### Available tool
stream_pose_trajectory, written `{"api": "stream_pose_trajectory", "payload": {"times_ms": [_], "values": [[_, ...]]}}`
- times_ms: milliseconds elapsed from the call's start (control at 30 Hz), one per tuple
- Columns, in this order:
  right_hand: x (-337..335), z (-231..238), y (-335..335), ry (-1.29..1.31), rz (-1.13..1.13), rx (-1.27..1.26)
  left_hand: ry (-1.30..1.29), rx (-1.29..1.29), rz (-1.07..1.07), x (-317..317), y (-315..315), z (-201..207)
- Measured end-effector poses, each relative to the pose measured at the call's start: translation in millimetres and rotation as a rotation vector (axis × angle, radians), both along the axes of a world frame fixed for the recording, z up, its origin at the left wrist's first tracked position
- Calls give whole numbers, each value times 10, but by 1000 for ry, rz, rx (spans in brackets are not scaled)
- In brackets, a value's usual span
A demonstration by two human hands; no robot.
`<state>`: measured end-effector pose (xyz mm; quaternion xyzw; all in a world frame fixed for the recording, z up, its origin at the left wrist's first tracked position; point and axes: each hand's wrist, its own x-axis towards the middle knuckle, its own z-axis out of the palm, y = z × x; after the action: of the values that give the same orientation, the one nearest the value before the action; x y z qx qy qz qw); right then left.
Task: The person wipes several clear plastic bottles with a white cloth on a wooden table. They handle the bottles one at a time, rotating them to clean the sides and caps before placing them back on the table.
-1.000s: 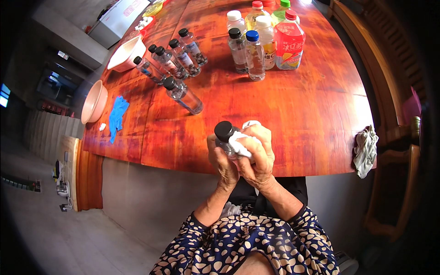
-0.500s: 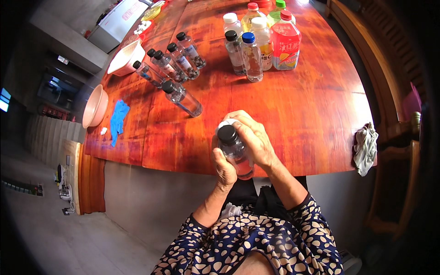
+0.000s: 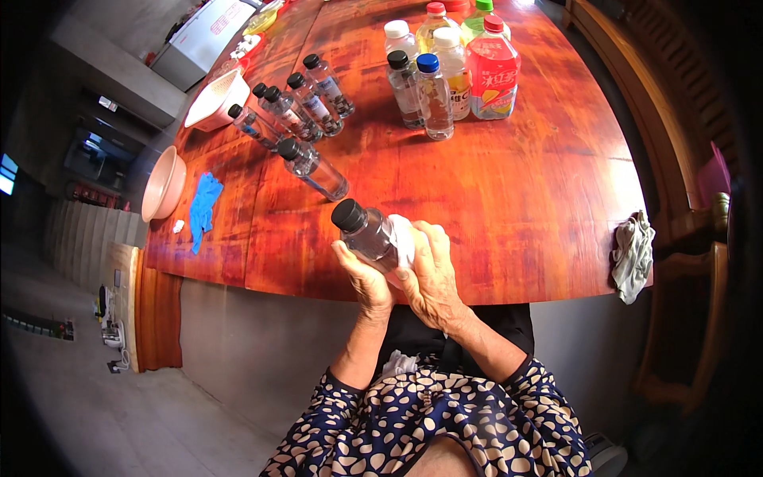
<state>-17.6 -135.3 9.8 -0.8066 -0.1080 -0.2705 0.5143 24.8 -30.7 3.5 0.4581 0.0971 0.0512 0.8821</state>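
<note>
A clear plastic bottle [image 3: 369, 238] with a black cap is held tilted over the table's near edge, its cap end toward the far left. My left hand [image 3: 366, 280] cradles its lower left side, the fingers partly hidden beneath it. From the right, my right hand [image 3: 433, 278] presses a white tissue [image 3: 403, 241] against the bottle's side. Most of the bottle's lower end is hidden by the hands. Just beyond stands another black-capped clear bottle [image 3: 318, 172]. Behind that is a group of similar bottles [image 3: 292, 118] with dark bits inside.
Across the wooden table [image 3: 509, 215], at the far right, stand a blue-capped bottle [image 3: 436, 103], a red drink bottle [image 3: 493, 75] and several others. To the left lie a blue glove [image 3: 206, 208], a pink bowl [image 3: 164, 184] and a pink basket [image 3: 214, 103]. A grey rag [image 3: 633, 258] hangs at the right edge.
The held bottle has tipped, its cap swinging left and away from me. My right hand and the tissue have moved from near the cap down onto the bottle's side.
</note>
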Motion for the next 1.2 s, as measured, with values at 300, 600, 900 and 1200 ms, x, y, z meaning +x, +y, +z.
{"api": "stream_pose_trajectory", "payload": {"times_ms": [300,600,900,1200], "values": [[30,139,-63,-39,-8,45,-124,86,-113,-120,-109,114],[398,369,-333,74,524,460,-270,226,-355,-182,-58,-85],[206,336,-112,-164,29,291,-372,405,-85,-79,-172,17],[141,23,-56,-426,-124,44,-439,436,-32,19,-193,-205]]}}
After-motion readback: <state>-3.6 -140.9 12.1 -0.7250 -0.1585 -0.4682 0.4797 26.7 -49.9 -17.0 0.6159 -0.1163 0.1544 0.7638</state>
